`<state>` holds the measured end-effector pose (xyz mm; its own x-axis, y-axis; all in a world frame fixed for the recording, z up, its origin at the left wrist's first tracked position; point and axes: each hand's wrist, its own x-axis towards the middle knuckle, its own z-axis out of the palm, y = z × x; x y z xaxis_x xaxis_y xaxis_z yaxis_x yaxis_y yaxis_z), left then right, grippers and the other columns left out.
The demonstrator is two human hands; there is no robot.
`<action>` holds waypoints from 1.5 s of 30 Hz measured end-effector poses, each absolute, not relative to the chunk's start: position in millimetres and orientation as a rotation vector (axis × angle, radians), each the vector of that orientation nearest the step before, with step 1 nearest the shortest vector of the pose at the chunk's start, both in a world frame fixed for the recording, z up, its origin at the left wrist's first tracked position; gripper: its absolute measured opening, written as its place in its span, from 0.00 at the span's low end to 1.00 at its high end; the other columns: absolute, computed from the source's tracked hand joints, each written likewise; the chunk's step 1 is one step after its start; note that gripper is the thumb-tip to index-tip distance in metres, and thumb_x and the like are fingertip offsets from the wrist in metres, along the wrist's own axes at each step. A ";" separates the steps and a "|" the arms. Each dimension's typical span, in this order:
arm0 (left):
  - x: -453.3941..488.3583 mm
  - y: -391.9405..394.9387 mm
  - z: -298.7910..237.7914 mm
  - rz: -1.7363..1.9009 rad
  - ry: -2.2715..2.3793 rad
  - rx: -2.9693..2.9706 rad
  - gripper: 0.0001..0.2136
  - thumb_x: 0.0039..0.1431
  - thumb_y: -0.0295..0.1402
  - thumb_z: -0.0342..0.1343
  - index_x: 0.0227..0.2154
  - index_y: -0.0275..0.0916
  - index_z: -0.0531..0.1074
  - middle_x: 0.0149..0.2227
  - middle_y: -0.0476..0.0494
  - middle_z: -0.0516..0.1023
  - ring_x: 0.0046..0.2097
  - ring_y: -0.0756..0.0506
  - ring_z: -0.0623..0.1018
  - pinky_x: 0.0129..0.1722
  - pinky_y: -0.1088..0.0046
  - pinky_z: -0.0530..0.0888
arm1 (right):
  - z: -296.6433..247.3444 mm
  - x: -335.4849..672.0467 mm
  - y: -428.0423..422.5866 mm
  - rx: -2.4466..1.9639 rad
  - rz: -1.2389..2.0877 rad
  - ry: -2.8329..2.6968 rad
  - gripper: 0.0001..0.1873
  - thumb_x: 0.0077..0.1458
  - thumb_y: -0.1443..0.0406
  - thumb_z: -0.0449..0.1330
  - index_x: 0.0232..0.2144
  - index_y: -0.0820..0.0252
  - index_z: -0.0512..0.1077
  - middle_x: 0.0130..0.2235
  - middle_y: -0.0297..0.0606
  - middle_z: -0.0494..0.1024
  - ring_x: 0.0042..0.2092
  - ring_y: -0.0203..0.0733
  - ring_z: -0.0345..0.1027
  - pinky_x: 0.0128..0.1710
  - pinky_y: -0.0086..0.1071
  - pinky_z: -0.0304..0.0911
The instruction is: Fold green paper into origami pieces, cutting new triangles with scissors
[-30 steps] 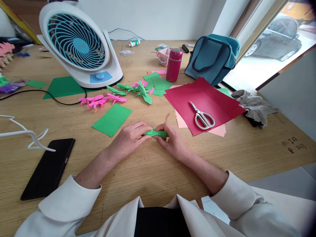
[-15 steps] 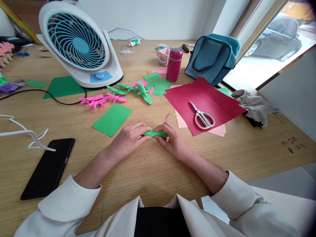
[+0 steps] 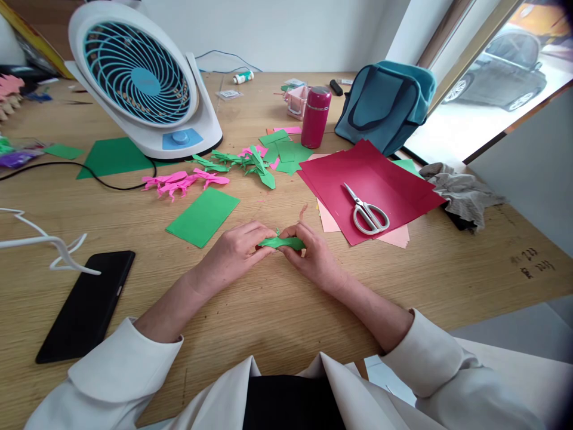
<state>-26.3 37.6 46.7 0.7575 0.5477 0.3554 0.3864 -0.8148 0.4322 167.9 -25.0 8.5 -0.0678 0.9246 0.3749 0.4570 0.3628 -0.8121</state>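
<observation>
Between my two hands is a narrow piece of folded green paper [image 3: 286, 242], a small bit of it sticking up at the far side. My left hand [image 3: 239, 246] pinches its left end between thumb and fingers. At the right end, my right hand [image 3: 316, 257] grips it the same way, the fingertips partly hiding it. Just beyond my left hand lies a flat green paper sheet [image 3: 203, 217]. Farther back are folded green paper figures [image 3: 257, 167] and pink ones [image 3: 179, 181], grouped in front of the fan.
White-handled scissors [image 3: 369, 214] lie on dark red paper [image 3: 362, 179] to the right. A fan [image 3: 147, 83], a pink-red flask [image 3: 316, 116] and a blue bag [image 3: 385, 107] stand behind. A black phone [image 3: 87, 304] and white cable [image 3: 54, 240] are at the left.
</observation>
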 end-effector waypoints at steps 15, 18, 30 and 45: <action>-25.4 39.0 46.0 0.730 0.808 2.663 0.07 0.62 0.31 0.58 0.42 0.40 0.75 0.40 0.46 0.79 0.42 0.45 0.78 0.43 0.68 0.71 | 7.8 169.1 -24.1 -1.182 0.852 -1.552 0.07 0.59 0.65 0.58 0.40 0.59 0.68 0.38 0.38 0.74 0.38 0.40 0.68 0.37 0.33 0.64; -24.4 37.9 46.2 0.743 0.794 2.676 0.06 0.62 0.31 0.58 0.42 0.39 0.75 0.40 0.45 0.78 0.42 0.45 0.78 0.43 0.68 0.71 | 4.3 168.0 -23.1 -1.190 0.981 -1.436 0.07 0.58 0.63 0.59 0.39 0.59 0.69 0.36 0.36 0.74 0.34 0.37 0.68 0.34 0.31 0.64; -24.9 37.5 47.7 0.780 0.769 2.827 0.06 0.61 0.31 0.59 0.40 0.38 0.75 0.38 0.45 0.79 0.41 0.44 0.77 0.42 0.66 0.70 | 5.2 166.8 -20.7 -1.115 1.234 -1.181 0.18 0.52 0.52 0.65 0.38 0.58 0.71 0.33 0.34 0.76 0.32 0.36 0.72 0.35 0.32 0.69; -24.7 36.4 49.9 0.749 0.771 2.929 0.05 0.62 0.32 0.59 0.39 0.38 0.75 0.37 0.47 0.80 0.40 0.44 0.75 0.41 0.65 0.67 | -0.9 167.5 -17.3 -1.080 1.227 -1.143 0.17 0.51 0.52 0.67 0.29 0.58 0.69 0.26 0.31 0.73 0.28 0.34 0.68 0.31 0.30 0.65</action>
